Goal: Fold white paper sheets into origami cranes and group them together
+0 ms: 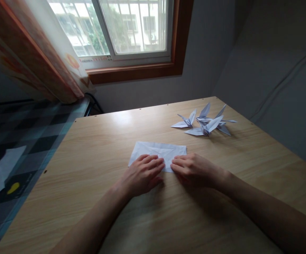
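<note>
A white sheet of paper [158, 151], folded into a long rectangle, lies flat on the wooden table [95, 155]. My left hand [142, 174] rests on its near edge, fingers stretched out flat and pressing down. My right hand [194, 169] lies beside it, fingers flat on the paper's near right corner. The fingertips of both hands almost meet at the middle of the fold. Neither hand grips anything.
Several folded white paper cranes [204, 123] sit at the table's far right. A checked bed cover [15, 141] with white sheets on it lies to the left. A window and a curtain [44, 53] are behind the table; a grey wall is on the right.
</note>
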The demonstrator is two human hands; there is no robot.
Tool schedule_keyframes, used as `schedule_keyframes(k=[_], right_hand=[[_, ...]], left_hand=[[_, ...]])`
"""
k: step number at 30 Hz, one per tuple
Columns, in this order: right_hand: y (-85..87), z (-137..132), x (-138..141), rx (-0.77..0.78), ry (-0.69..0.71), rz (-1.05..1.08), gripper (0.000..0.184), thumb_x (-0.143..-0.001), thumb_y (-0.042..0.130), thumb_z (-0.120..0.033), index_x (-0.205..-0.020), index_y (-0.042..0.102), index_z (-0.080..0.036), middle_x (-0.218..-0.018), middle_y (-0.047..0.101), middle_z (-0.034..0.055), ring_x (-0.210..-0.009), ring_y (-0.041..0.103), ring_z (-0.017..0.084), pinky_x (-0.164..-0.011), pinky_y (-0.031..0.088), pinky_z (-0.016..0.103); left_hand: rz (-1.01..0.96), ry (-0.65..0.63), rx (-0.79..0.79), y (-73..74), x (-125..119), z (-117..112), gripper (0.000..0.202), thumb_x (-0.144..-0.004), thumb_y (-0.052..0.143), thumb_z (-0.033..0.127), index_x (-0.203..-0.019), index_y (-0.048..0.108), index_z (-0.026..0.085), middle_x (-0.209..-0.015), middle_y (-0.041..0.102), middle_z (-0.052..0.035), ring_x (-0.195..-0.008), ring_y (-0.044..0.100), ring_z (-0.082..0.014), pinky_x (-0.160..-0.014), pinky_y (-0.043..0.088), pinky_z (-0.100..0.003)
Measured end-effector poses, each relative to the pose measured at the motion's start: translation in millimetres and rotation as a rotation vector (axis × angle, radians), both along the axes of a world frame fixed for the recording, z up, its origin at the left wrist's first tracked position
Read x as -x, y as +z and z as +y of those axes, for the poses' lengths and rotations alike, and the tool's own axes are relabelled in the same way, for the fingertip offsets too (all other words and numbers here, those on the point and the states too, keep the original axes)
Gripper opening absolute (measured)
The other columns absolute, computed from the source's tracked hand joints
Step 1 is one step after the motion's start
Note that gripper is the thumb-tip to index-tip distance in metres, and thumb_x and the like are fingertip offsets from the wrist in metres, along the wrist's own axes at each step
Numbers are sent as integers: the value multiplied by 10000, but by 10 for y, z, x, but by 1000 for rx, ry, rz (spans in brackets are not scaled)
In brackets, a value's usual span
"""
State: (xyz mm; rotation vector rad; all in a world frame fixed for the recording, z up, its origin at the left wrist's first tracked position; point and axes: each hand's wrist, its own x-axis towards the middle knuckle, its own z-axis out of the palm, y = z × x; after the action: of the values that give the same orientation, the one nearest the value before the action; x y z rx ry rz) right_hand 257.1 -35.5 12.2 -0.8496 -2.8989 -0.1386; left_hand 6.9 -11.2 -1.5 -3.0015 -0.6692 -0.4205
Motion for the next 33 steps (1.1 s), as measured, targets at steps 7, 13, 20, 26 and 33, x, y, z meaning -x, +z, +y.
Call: schedule_keyframes(k=[7, 13, 20, 26, 33], right_hand=[[15, -14, -2, -70, 8, 36, 141, -889, 498, -130, -775, 570, -169, -735, 628, 36, -628, 546, 155, -497, 205, 302], [5, -7, 5, -144, 74, 85, 213, -920, 451, -99, -746, 556, -163, -696, 607, 29, -603, 486, 139, -511, 195, 297], [9, 10, 8, -322, 120, 180, 217, -949, 460, -101, -785, 594, -150, -683, 603, 21, -636, 500, 150, -552, 267, 305], [-24, 44, -2, -340, 130, 229, 181, -954, 444, -101, -940, 620, -141, -768, 650, 44, -708, 543, 159, -646, 358, 311], [-98, 72, 1, -187, 101, 232, 122, -924, 498, -191, -947, 609, -147, -804, 663, 62, -754, 577, 180, -665, 383, 311]], left_hand=[[-56, 12, -32, 17, -7, 3, 306, -941, 497, 348, -1125, 653, 158, -1207, 686, -100, -1137, 623, -258, -929, 505, -404], [-86, 16, -34, 15, -11, 8, 279, -939, 497, 341, -1065, 663, 155, -1168, 699, -105, -1119, 641, -257, -926, 530, -402], [-126, 17, -69, 7, -9, 10, 240, -940, 512, 324, -997, 674, 156, -1103, 722, -90, -1069, 672, -238, -914, 558, -381], [-145, 21, -142, -25, -18, 25, 189, -953, 507, 240, -908, 676, 167, -1013, 738, -61, -1009, 689, -202, -863, 575, -337], [-93, -27, -206, -19, -27, 23, 214, -958, 449, 143, -889, 652, 134, -937, 731, -94, -937, 699, -216, -767, 595, -345]])
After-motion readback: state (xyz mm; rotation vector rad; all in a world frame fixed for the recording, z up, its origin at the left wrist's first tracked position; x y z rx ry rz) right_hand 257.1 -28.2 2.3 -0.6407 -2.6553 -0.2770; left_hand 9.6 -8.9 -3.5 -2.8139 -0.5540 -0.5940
